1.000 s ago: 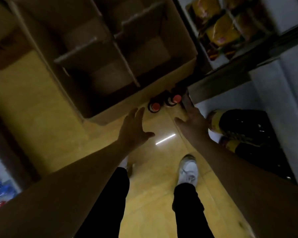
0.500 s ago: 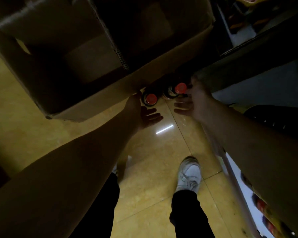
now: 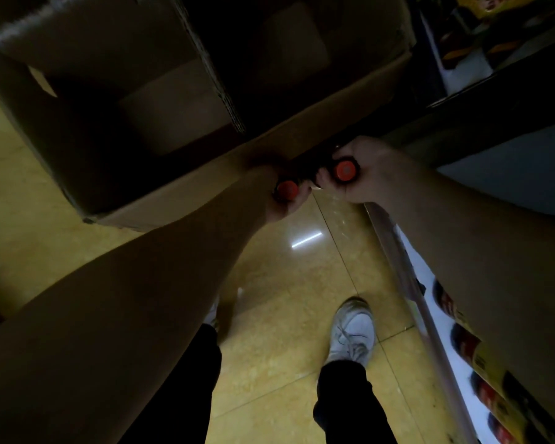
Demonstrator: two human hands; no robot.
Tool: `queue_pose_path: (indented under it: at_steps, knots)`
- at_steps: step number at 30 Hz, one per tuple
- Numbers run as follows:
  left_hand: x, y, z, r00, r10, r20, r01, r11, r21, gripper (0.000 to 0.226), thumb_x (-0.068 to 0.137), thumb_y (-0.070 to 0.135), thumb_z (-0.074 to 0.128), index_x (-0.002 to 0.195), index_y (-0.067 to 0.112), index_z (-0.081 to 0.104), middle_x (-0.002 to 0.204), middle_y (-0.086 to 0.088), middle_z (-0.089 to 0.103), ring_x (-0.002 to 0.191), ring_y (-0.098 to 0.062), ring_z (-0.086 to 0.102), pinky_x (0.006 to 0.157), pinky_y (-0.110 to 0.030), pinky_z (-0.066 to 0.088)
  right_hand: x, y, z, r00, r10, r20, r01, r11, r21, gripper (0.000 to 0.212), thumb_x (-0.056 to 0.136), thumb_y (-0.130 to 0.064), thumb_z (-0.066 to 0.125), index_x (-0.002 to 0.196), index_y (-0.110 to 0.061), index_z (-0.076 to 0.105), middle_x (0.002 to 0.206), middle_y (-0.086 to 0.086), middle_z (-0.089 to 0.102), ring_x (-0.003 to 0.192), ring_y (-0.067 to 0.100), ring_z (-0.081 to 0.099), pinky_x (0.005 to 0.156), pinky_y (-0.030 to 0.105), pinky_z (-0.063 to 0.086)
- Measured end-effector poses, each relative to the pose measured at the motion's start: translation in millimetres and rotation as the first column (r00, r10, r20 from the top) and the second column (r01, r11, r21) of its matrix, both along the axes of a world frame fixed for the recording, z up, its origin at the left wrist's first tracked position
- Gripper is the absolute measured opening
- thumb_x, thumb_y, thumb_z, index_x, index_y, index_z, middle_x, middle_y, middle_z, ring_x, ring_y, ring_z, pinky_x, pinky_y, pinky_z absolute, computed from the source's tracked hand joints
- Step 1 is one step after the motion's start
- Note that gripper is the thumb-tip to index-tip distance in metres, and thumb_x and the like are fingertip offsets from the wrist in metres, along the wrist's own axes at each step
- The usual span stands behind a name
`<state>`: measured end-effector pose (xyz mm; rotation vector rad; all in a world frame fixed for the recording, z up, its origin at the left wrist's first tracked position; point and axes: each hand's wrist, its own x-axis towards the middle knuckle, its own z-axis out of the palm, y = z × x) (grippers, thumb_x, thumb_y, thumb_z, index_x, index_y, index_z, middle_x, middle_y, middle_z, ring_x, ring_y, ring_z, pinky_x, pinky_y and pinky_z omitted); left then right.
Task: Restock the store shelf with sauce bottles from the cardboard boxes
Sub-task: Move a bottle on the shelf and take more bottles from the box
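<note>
Two dark sauce bottles with red caps stand on the floor against the near side of a large open cardboard box (image 3: 180, 187). My left hand (image 3: 279, 203) curls round the neck of the left bottle (image 3: 287, 188). My right hand (image 3: 366, 169) grips the neck of the right bottle (image 3: 344, 170). Both bottle bodies are hidden in shadow and behind my fingers. The box has cardboard dividers inside, and its visible cells look dark.
A store shelf edge (image 3: 407, 283) runs down the right side, with several yellow-labelled bottles (image 3: 481, 357) lying on the lower shelf. Packaged goods (image 3: 471, 43) sit on a shelf at top right. My feet (image 3: 353, 331) stand on the yellow tiled floor (image 3: 269, 363).
Both hands reached forward from open above the floor and closed round the two red-capped bottles. The camera moved closer to the box.
</note>
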<state>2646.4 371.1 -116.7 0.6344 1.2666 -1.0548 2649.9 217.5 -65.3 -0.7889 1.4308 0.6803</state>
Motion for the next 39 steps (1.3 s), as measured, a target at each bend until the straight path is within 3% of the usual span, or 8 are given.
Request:
queue_pose_path:
  at_steps: [7,11,14,16,20,24,33,39]
  knots:
    - [-16,6,7,0.858,-0.505,0.089,0.461,0.836,0.297,0.015,0.104,0.004,0.044,0.097,0.009,0.056,0.065,-0.005,0.051,0.057,-0.012,0.042,0.035,-0.013,0.037,-17,13,-6,0.919,0.366,-0.147,-0.391,0.892,-0.226,0.010,0.104,-0.015,0.048,0.096,-0.009,0.053,0.081,0.006,0.053,0.059,0.010,0.044,0.043,0.014,0.033]
    - [-19,20,30,0.624,-0.777,0.083,0.641,0.570,0.513,0.024,0.103,0.009,0.058,0.123,-0.003,0.063,0.083,-0.012,0.063,0.057,-0.015,0.049,0.033,-0.015,0.041,-37,15,2,0.849,0.516,-0.113,-0.515,0.760,-0.397,0.023,0.099,-0.023,0.067,0.117,-0.010,0.060,0.094,0.008,0.062,0.062,0.011,0.046,0.030,0.014,0.031]
    - [-23,38,65,0.386,-0.916,0.110,0.674,0.361,0.645,0.040,0.101,0.015,0.066,0.135,-0.004,0.056,0.089,-0.011,0.067,0.067,-0.019,0.068,0.053,-0.020,0.058,-46,14,16,0.632,0.760,-0.152,-0.707,0.485,-0.514,0.052,0.092,-0.031,0.075,0.132,-0.001,0.058,0.123,0.017,0.067,0.083,0.021,0.065,0.058,0.025,0.052]
    - [-29,50,90,0.130,-0.984,0.121,0.669,0.177,0.722,0.034,0.099,0.013,0.066,0.128,-0.004,0.061,0.087,-0.011,0.072,0.066,-0.015,0.069,0.045,-0.015,0.052,-50,18,32,0.491,0.848,-0.197,-0.768,0.316,-0.557,0.055,0.094,-0.027,0.072,0.139,0.001,0.054,0.134,0.019,0.061,0.115,0.032,0.063,0.083,0.034,0.052]
    - [-29,70,150,-0.237,-0.970,0.049,0.459,-0.068,0.886,0.031,0.100,0.013,0.061,0.130,0.008,0.062,0.076,0.007,0.054,0.064,-0.009,0.055,0.051,-0.019,0.041,-50,29,89,0.167,0.952,-0.257,-0.793,-0.024,-0.608,0.035,0.093,-0.023,0.073,0.117,0.002,0.067,0.118,0.020,0.068,0.111,0.032,0.065,0.075,0.032,0.043]
    - [-18,87,226,-0.453,-0.891,-0.037,0.363,-0.222,0.905,0.015,0.095,0.013,0.064,0.106,0.009,0.072,0.073,0.002,0.057,0.063,-0.013,0.058,0.052,-0.024,0.046,-43,42,165,-0.002,0.942,-0.336,-0.778,-0.212,-0.591,0.022,0.097,-0.018,0.067,0.111,-0.002,0.070,0.115,0.017,0.069,0.107,0.030,0.065,0.073,0.030,0.042]
    - [22,123,453,-0.426,-0.904,-0.032,0.137,-0.099,0.986,0.028,0.085,0.023,0.073,0.112,0.026,0.072,0.094,-0.003,0.066,0.092,-0.028,0.066,0.071,-0.028,0.050,-3,58,398,-0.161,0.922,-0.353,-0.691,-0.361,-0.627,0.035,0.087,-0.016,0.072,0.063,-0.013,0.047,0.063,0.004,0.045,0.053,0.018,0.045,0.045,0.027,0.032]
    - [58,130,634,-0.416,-0.908,-0.045,-0.019,-0.041,0.999,0.023,0.079,0.029,0.079,0.101,0.027,0.072,0.095,0.001,0.065,0.086,-0.020,0.062,0.069,-0.029,0.056,23,69,575,-0.204,0.899,-0.386,-0.628,-0.423,-0.653,0.034,0.086,-0.015,0.074,0.070,-0.015,0.043,0.060,0.001,0.032,0.047,0.017,0.030,0.047,0.031,0.030]
